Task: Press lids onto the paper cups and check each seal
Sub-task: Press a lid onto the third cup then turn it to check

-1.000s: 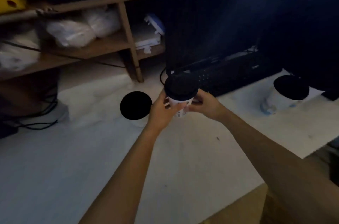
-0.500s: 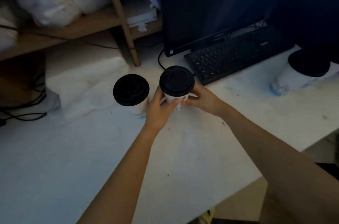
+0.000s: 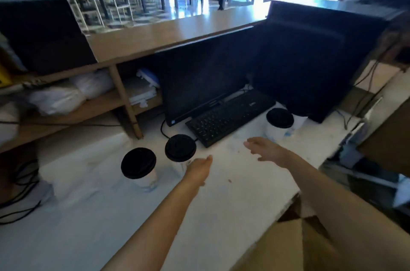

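Note:
Three white paper cups with black lids stand on the white counter [image 3: 233, 204]. The left cup [image 3: 138, 166] and the middle cup [image 3: 180, 148] are close together; the third cup [image 3: 279, 121] stands farther right, by the keyboard's end. My left hand [image 3: 198, 169] is just right of the middle cup's lower wall, fingers loose, holding nothing. My right hand [image 3: 266, 151] hovers flat and open over the counter, between the middle cup and the right cup, nearer the right one.
A black keyboard [image 3: 228, 116] and dark monitor [image 3: 206, 77] sit behind the cups, a cable curling beside the middle cup. Wooden shelves [image 3: 77, 111] with white bags stand at left, a dark box [image 3: 315, 60] at right. A person walks far off.
Both hands have let go of the middle cup, which now stands beside the left cup. My right hand has moved right toward the third cup. The camera has tilted up.

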Demonstrator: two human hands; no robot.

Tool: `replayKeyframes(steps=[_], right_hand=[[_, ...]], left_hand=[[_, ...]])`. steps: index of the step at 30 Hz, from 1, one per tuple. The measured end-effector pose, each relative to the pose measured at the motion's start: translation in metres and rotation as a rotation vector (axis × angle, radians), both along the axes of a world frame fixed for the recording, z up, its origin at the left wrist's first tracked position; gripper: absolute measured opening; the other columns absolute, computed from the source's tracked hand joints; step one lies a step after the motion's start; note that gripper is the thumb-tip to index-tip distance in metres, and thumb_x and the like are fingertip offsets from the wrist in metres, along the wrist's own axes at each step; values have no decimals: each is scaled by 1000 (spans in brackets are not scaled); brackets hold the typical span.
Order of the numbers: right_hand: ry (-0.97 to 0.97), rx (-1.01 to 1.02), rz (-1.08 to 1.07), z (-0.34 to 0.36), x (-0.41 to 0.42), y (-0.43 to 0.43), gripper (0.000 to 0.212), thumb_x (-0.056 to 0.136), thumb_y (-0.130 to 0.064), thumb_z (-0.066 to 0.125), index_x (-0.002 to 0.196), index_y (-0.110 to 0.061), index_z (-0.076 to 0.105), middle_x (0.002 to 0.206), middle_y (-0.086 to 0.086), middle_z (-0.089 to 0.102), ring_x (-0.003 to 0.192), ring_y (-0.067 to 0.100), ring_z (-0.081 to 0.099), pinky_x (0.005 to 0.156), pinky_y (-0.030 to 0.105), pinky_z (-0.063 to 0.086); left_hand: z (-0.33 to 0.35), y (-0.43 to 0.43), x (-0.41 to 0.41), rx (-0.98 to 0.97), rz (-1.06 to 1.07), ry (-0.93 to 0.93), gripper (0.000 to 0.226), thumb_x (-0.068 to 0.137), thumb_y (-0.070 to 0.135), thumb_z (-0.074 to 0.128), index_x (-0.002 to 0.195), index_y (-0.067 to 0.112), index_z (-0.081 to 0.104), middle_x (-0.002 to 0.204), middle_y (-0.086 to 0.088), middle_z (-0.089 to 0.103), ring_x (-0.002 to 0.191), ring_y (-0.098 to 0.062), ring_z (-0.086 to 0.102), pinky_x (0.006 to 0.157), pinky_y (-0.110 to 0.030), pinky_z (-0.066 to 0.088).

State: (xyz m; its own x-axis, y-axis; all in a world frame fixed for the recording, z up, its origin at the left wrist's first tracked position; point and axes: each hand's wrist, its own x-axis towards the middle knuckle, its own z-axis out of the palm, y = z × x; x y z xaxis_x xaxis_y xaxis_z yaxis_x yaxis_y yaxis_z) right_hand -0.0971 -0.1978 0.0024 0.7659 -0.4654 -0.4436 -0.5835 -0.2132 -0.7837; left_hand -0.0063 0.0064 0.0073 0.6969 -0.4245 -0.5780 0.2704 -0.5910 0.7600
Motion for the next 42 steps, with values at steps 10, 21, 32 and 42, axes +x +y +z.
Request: replayKeyframes(steps=[10, 21, 32, 42], right_hand=[[57, -273, -119, 17, -57, -85, 69, 86, -42, 61, 141, -8, 35, 143, 12, 43, 127, 26, 45, 96, 32, 38], [-245, -138, -163, -51, -25, -158, 74, 80, -24, 73, 141, -19, 31, 138, 1, 44, 122, 18, 45, 100, 33, 39], [-556, 19, -190, -65, -21, -94, 60, 79, -8, 72, 116, -44, 41, 114, -26, 51, 100, -21, 51, 83, 6, 46], [-440, 324, -358, -32, 3, -98, 30, 98, -23, 35, 119, -23, 57, 116, -3, 59, 114, 15, 54, 97, 27, 41]], left_hand=[[32, -116, -23, -128, -222, -146, 50, 98, 39, 39, 137, 9, 43, 142, -10, 45, 122, -25, 48, 104, -37, 42], [-4, -257, -5, -248, -167, -82, 58, 95, 47, 39, 147, 22, 28, 153, -1, 32, 138, -19, 35, 114, -41, 31], [-28, -217, 0, -303, 1, -17, 44, 96, 43, 42, 132, 20, 53, 132, 2, 57, 121, -14, 53, 110, -38, 38], [-21, -200, -9, -239, 125, -280, 37, 99, 36, 38, 132, 25, 50, 125, 10, 52, 115, -6, 47, 93, -20, 35]])
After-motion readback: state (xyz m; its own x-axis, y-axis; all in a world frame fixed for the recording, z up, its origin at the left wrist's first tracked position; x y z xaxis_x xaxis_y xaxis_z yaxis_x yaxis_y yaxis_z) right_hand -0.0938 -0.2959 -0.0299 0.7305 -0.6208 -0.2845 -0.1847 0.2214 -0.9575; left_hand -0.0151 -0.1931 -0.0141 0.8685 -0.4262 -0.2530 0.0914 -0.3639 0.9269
